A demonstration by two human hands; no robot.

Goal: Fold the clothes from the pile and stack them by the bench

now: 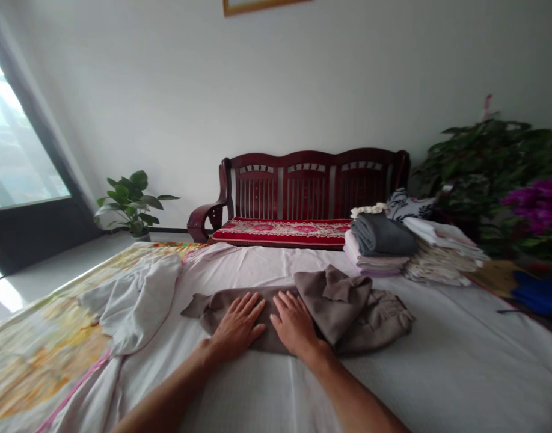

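Observation:
A brown garment [276, 294] lies on the white sheet, its middle flat and its right part folded over and bunched. Its kind I cannot make out. A gathered edge shows at the right end, and a loose corner pokes out at the left. My left hand [240, 325] rests palm down on the left half of the cloth, fingers stretched out. Just beside it, my right hand [294, 323] lies flat near the folded-over part, fingers extended. Neither hand grips anything.
A crumpled light-grey garment [143, 300] lies at left on the white sheet [438, 367]. Folded grey cloth [382, 234] tops one stack at the back right; another stack [442, 258] stands beside it. Behind are a wooden bench [303, 186] and a potted plant [136, 201].

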